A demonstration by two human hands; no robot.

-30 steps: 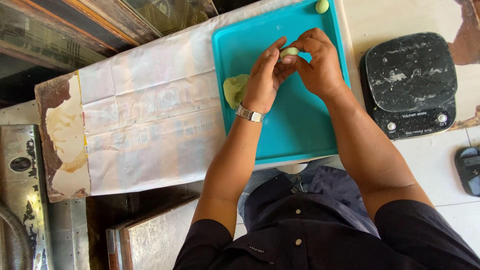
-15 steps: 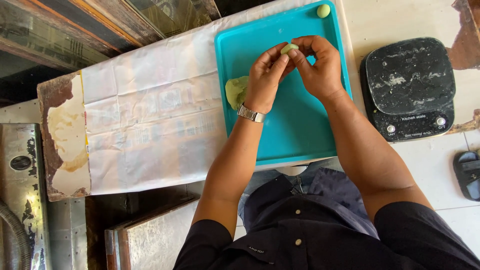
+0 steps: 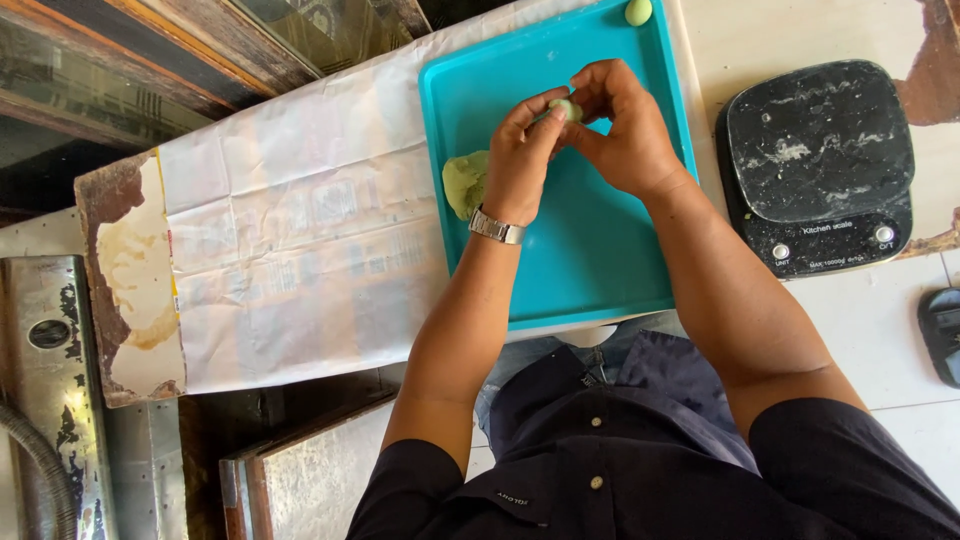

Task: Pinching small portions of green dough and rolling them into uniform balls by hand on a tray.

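Dough piece (image 3: 565, 108): small, pale green, rounded; pinched between both hands above the teal tray (image 3: 590, 260).
Left hand (image 3: 520, 160): grip closed on the dough piece.
Right hand (image 3: 625, 130): grip closed on the dough piece.
Dough lump (image 3: 464, 183): larger, green, on the tray beside the left wrist.
Kitchen scale (image 3: 818, 165): black, on the desk, right of the tray.

Overhead view. Left hand (image 3: 522, 158) and right hand (image 3: 622, 128) meet above a teal tray (image 3: 590, 260), their fingers (image 3: 548, 112) pinching a small green dough piece (image 3: 566, 108) between them. A larger green dough lump (image 3: 464, 182) lies on the tray beside the left wrist, which bears a metal wristwatch (image 3: 497, 228). A small green dough ball (image 3: 638, 11) sits at the tray's far right corner. Right of the tray stands a black kitchen scale (image 3: 820, 170); left of it, white paper (image 3: 300, 250) covers the tabletop.
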